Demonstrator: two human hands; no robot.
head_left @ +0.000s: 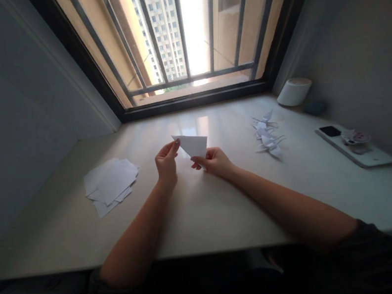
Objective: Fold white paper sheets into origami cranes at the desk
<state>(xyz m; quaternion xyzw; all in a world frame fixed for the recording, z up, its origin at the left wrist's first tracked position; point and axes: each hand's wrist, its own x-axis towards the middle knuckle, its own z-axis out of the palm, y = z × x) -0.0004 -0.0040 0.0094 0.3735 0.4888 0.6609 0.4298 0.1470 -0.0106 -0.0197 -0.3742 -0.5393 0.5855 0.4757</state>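
A folded sheet of white paper (196, 145), roughly triangular, is held up over the table between my two hands. My left hand (167, 161) pinches its upper left corner between thumb and fingers. Lower down on the other side, my right hand (214, 160) grips the bottom edge, with the thumb in front. To the left lies a loose pile of white paper sheets (115, 180). Several folded paper cranes (268, 137) sit close together to the right of my hands.
On the right are a phone (356, 147) with a grip on its back, a white cylindrical object (294, 92) and a dark rounded object (314, 107). A barred window (192, 101) stands behind the pale table (207, 215), with walls on both sides.
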